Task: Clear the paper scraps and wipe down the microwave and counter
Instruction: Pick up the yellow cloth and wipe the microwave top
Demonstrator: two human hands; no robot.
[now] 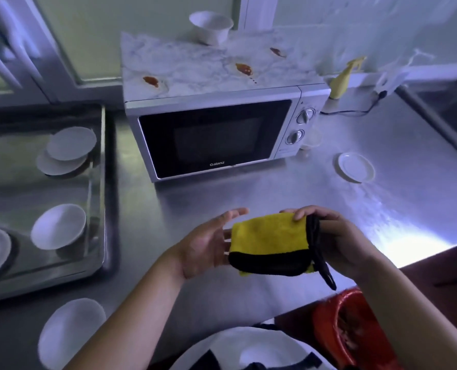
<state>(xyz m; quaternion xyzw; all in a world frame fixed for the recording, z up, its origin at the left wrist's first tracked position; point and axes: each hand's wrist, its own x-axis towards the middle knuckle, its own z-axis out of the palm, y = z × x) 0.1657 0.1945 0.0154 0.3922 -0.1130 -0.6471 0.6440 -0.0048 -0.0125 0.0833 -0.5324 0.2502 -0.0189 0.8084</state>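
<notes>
The right hand's fingertips [299, 215] curl over the top edge of a folded yellow cloth [267, 236] and pinch it. The right hand [339, 244] holds the cloth up in the air, above the front part of the shiny metal counter [275, 193]. The cloth has a black edge, and a black loop [326, 273] hangs down from its right side, next to the right palm.

The left hand's fingers [235, 213] are straight and spread apart. The left hand [208, 244] is wide open, with its palm turned to the cloth's left side. It looks like it just touches the cloth, but it does not grab it.

Behind the hands, a silver microwave [214, 137] sits at the back of the counter with its dark door closed. Its top looks like white marble. There are three red-brown sauce spots on top: one at the front left [150, 81], one in the middle [243, 68] and one at the back right [276, 51]. A white cup [211, 26] stands at the back of the microwave top.

To the right of the microwave are a small white plate [356, 166] on the counter and a yellow spray bottle [344, 78] by the wall. On the left is a metal tray [103, 182] with white dishes in it. A white bowl [69, 332] sits on the counter in front of the tray. A red basket [336, 329] is low down on the right, under the right arm.
</notes>
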